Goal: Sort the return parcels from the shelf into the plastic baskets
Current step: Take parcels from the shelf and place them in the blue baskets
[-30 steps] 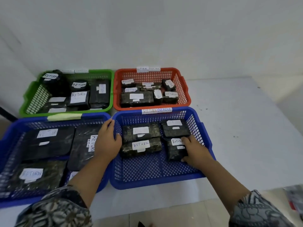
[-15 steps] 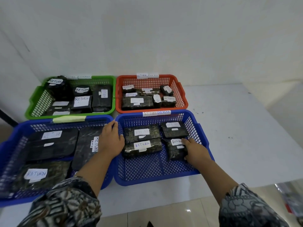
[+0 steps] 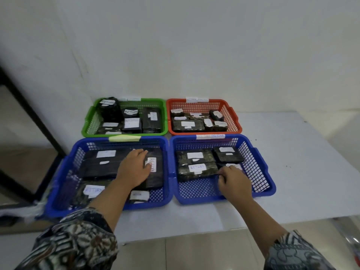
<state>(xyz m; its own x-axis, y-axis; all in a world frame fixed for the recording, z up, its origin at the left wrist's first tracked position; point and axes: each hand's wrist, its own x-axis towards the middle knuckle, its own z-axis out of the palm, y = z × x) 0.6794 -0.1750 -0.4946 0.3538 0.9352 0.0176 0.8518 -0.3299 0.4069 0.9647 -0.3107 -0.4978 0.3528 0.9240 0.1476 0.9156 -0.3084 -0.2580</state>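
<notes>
Four plastic baskets stand on a white table, all holding dark wrapped parcels with white RETURN labels. My left hand (image 3: 134, 168) lies flat, fingers straight, on the flat black parcels (image 3: 101, 164) in the left blue basket (image 3: 58, 184). Inside the right blue basket (image 3: 270, 184), my right hand (image 3: 233, 182) curls over a small black parcel (image 3: 236, 166) and hides most of it. Two wrapped parcels (image 3: 196, 168) lie stacked just left of that hand, and another (image 3: 228, 154) lies behind it.
At the back stand a green basket (image 3: 87, 121) and an orange basket (image 3: 236, 117), both full of parcels. Bare white table (image 3: 292, 162) stretches right of the baskets. A black metal frame (image 3: 29, 114) stands at the left. Wall behind, tiled floor in front.
My left hand has left the rim between the two blue baskets and now lies on the parcels in the left one. The right hand stays on the small parcel. The view has pulled back.
</notes>
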